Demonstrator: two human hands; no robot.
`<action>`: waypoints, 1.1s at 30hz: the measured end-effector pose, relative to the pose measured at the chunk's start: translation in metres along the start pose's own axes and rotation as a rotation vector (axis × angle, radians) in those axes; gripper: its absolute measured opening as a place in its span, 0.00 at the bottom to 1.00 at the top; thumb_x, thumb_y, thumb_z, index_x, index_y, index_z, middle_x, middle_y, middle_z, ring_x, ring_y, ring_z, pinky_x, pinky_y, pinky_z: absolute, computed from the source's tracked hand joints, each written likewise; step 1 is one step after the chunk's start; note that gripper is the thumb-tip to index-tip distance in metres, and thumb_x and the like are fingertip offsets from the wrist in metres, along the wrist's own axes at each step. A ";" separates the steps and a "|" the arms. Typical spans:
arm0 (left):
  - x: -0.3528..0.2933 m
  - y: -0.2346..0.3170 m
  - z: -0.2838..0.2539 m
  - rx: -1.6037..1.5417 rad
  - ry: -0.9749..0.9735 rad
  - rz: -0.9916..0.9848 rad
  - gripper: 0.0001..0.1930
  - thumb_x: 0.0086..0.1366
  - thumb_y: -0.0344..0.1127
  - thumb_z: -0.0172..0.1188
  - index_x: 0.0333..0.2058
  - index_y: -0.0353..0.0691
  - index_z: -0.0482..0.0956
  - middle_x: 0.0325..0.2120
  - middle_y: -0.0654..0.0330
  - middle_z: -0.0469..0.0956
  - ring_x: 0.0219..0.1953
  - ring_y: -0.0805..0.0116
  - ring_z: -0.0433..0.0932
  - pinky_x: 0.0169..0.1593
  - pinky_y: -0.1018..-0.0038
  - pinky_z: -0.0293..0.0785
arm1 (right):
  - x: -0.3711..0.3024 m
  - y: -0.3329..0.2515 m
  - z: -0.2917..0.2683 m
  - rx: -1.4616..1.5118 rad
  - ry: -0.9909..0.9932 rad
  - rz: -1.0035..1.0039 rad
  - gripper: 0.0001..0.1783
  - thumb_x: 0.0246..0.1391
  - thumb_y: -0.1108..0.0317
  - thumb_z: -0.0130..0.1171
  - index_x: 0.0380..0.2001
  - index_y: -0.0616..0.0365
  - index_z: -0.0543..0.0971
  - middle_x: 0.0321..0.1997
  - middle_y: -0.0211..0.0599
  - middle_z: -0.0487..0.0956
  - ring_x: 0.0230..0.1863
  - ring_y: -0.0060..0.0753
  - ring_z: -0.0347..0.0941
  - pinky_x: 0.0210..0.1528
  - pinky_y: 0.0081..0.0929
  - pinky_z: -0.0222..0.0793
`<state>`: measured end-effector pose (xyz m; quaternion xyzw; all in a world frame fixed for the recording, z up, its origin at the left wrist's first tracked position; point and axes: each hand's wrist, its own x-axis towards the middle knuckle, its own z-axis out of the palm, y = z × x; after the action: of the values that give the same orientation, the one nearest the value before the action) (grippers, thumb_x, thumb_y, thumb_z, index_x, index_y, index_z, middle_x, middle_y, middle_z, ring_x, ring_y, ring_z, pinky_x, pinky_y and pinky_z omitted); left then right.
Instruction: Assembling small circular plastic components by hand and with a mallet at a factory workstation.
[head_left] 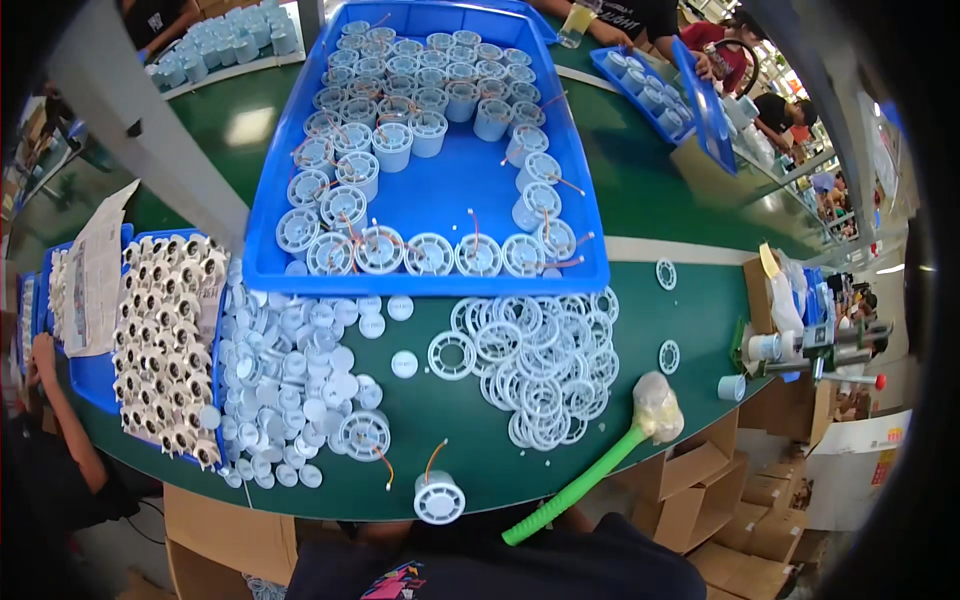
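Neither of my hands shows; only slivers of skin appear below the table edge, beside my dark shirt. Nearest to me, a pale blue cup-shaped part (440,498) with a slotted ring top and an orange wire stands at the table's front edge. A similar wired part (364,436) is farther left, against a heap of small pale discs (290,385). To the right lies a mallet (657,408) with a wrapped head, its green handle (575,488) reaching over the edge. Beyond it is a pile of pale slotted rings (545,365).
A big blue tray (430,285) holds rows of wired cup parts. At left, another blue tray (95,385) carries white parts with dark centres (170,340). A clamp-like metal fixture (820,340) stands at right. Co-workers are around the table, one hand (42,355) at far left.
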<state>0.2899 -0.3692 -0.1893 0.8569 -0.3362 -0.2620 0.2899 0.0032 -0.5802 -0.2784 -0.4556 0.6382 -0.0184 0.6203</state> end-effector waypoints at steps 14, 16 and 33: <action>-0.105 0.148 -0.133 -0.145 -0.212 0.128 0.19 0.68 0.44 0.69 0.48 0.34 0.83 0.47 0.50 0.85 0.48 0.53 0.84 0.54 0.63 0.78 | -0.184 -0.220 -0.134 0.533 0.758 -1.072 0.14 0.75 0.64 0.52 0.42 0.63 0.80 0.26 0.24 0.67 0.26 0.17 0.60 0.30 0.20 0.59; -0.130 0.179 -0.169 -0.188 -0.199 0.183 0.17 0.69 0.42 0.68 0.47 0.34 0.83 0.45 0.51 0.85 0.46 0.54 0.84 0.51 0.64 0.79 | -0.229 -0.261 -0.105 0.474 0.644 -1.202 0.12 0.75 0.65 0.53 0.43 0.62 0.81 0.28 0.24 0.70 0.27 0.18 0.62 0.31 0.20 0.62; -0.088 0.193 -0.135 -0.299 0.624 0.358 0.44 0.56 0.27 0.78 0.70 0.36 0.65 0.60 0.45 0.73 0.58 0.50 0.77 0.59 0.61 0.75 | -0.192 -0.430 0.096 -0.949 0.115 -1.920 0.19 0.56 0.70 0.69 0.51 0.59 0.81 0.51 0.43 0.79 0.51 0.50 0.74 0.55 0.44 0.74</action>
<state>0.2387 -0.3783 0.0569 0.7715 -0.3345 0.0199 0.5409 0.2850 -0.6635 0.1012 -0.9598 -0.0169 -0.2700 0.0749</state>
